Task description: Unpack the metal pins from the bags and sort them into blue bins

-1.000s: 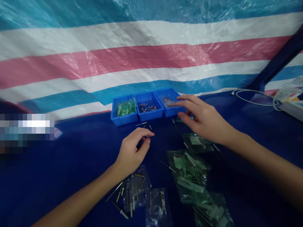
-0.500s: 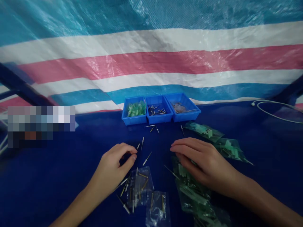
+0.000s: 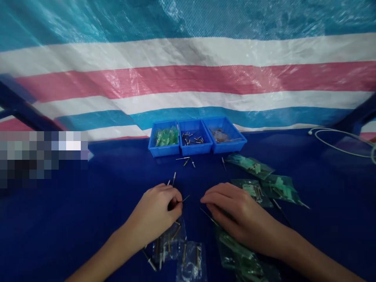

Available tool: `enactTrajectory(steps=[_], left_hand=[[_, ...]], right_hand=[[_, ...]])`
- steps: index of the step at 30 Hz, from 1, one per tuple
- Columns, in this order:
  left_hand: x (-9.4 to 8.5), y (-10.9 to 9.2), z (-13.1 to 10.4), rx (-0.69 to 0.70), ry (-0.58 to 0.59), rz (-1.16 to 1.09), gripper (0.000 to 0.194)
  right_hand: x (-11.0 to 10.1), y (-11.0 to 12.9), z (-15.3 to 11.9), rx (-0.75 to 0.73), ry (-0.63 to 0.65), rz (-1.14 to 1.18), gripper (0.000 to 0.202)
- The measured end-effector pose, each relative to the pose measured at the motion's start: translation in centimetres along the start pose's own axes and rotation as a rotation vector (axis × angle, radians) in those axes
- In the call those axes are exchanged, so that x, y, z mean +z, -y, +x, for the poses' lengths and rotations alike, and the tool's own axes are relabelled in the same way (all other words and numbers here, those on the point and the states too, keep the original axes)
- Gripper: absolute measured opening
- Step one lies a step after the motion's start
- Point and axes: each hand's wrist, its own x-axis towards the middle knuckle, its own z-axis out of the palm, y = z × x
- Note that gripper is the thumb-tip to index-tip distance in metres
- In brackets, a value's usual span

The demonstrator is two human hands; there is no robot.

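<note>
My left hand (image 3: 160,211) is closed in a pinch; a blind rivet (image 3: 185,198) with a thin pin pokes out to the right from between its fingertips. Beneath this hand lie loose rivets and a clear bag (image 3: 173,239) of brass-coloured pieces, partly covered. My right hand (image 3: 229,211) hovers palm down, fingers stretched out and slightly bent, its thumb mostly hidden. Under it are green-tinted bags (image 3: 239,254), and the pin of another rivet (image 3: 209,216) shows by its fingers. A second clear bag (image 3: 191,258) lies between my forearms.
Three blue bins stand at the back: one with green packets (image 3: 164,150), one with loose rivets (image 3: 196,149), one with clear packets (image 3: 229,147). More green bags (image 3: 251,166) lie right, several rivets (image 3: 193,162) before the bins. A white cable (image 3: 331,147) curls far right.
My left hand has moved right and closed over the rivet that lay on the table. My right hand has shifted left and nearer me, uncovering a green bag behind it.
</note>
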Motion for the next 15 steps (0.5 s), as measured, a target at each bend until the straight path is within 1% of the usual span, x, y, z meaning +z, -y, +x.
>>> enactTrajectory(steps=[3,7,9,11,15], left_hand=[[0.4,0.4,-0.4,0.056,-0.093,-0.042,0.016],[0.5,0.8,-0.6,0.137,-0.137,-0.116,0.016],[0.3,1.0,-0.6,0.144,-0.148,-0.146,0.017],[0.1,1.2,-0.6,0.142,-0.184,-0.159,0.018],[-0.2,1.8,-0.5,0.136,-0.313,-0.146,0.017]], right_hand=[[0.2,0.2,-0.1,-0.003,0.042,-0.007,0.023],[0.5,0.3,-0.2,0.015,0.082,-0.094,0.019],[0.6,0.2,-0.3,0.034,0.086,-0.135,0.017],[0.6,0.0,-0.3,0.04,0.083,-0.158,0.014],[0.7,-0.4,-0.5,0.065,0.138,-0.181,0.006]])
